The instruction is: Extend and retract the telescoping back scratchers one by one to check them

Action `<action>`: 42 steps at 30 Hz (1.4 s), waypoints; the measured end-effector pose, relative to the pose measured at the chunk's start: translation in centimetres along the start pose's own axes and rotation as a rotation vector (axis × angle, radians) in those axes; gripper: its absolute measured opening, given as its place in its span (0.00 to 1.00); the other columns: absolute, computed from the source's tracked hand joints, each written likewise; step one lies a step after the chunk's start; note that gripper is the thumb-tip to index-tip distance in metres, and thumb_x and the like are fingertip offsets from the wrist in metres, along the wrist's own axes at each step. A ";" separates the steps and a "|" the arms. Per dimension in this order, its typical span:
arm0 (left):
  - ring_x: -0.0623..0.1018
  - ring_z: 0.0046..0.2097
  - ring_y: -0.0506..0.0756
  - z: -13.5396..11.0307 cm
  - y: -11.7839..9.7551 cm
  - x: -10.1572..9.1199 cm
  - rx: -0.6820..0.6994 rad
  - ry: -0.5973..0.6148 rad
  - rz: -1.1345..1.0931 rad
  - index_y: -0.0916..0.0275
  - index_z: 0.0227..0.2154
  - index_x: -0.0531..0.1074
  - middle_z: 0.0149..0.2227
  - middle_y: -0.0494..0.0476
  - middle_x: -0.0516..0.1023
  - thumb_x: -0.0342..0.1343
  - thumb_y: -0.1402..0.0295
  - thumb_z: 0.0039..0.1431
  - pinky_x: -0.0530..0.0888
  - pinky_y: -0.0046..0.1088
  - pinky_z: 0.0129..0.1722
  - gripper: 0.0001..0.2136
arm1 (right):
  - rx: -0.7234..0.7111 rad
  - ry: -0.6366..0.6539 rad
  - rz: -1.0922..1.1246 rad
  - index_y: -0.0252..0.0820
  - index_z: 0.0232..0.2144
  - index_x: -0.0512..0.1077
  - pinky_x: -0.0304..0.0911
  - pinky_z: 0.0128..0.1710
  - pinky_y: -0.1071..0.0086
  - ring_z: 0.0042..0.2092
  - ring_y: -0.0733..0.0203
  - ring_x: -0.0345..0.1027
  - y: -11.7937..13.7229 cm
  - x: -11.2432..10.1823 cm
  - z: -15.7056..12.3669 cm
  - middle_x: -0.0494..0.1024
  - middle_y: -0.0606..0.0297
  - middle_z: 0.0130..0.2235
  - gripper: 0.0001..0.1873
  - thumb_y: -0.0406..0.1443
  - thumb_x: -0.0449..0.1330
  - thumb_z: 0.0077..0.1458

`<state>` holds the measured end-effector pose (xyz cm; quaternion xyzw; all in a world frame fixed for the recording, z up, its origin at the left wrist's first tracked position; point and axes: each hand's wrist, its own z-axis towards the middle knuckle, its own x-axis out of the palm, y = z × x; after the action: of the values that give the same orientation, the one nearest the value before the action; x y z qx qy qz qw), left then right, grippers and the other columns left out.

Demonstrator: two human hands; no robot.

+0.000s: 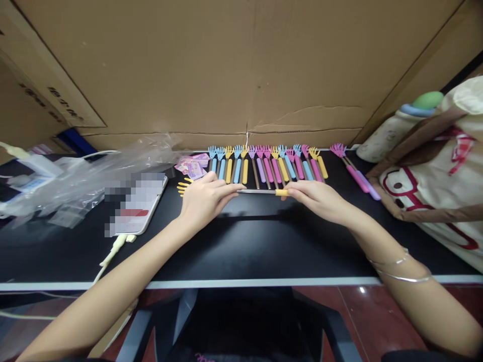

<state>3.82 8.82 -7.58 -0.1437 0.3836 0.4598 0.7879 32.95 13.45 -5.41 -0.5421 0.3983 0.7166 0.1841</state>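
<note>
Between my two hands a yellow back scratcher [282, 192] is held level above the black desk. My left hand [207, 197] is closed round its claw end; yellow prongs stick out past the hand, and bare metal rod shows to the right. The fingers of my right hand [315, 197] pinch the yellow grip, most of which they hide. Just behind lies a row of back scratchers [260, 168] with blue, yellow, purple and pink claws, side by side. Farther right, a pink back scratcher [354, 173] and a purple grip rest together.
Small printed cards [191, 166] lie left of the row. A charging phone [141, 206], clear plastic bags [113, 166] and a power strip [35, 171] occupy the left side. At right stand a bottle [392, 133] and a cloth bag [449, 186]. Cardboard [241, 70] walls the back.
</note>
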 end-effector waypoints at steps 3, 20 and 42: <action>0.69 0.31 0.54 0.0 -0.3 -0.1 0.006 0.019 -0.002 0.53 0.43 0.78 0.26 0.49 0.78 0.50 0.62 0.66 0.62 0.29 0.27 0.12 | 0.034 0.087 0.080 0.45 0.35 0.75 0.57 0.36 0.70 0.35 0.59 0.69 0.2 -0.4 -0.1 0.76 0.64 0.34 0.25 0.49 0.43 0.65; 0.72 0.36 0.56 0.0 -0.9 -0.1 -0.202 0.108 0.023 0.54 0.41 0.75 0.30 0.51 0.78 0.47 0.61 0.67 0.60 0.34 0.33 0.11 | 0.261 -0.371 -0.129 0.44 0.32 0.70 0.51 0.27 0.71 0.29 0.61 0.66 1.0 -0.1 -0.1 0.75 0.67 0.28 0.13 0.44 0.51 0.59; 0.68 0.34 0.57 -0.1 -0.1 0.0 -0.098 0.073 0.030 0.50 0.45 0.76 0.27 0.53 0.77 0.47 0.59 0.66 0.57 0.34 0.33 0.14 | 0.118 -0.087 0.176 0.41 0.24 0.68 0.52 0.28 0.70 0.26 0.63 0.58 0.4 -0.3 0.1 0.65 0.66 0.23 0.26 0.51 0.44 0.61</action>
<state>3.83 8.70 -7.64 -0.1931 0.3912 0.4842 0.7584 32.73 13.28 -4.93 -0.4615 0.4777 0.7282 0.1691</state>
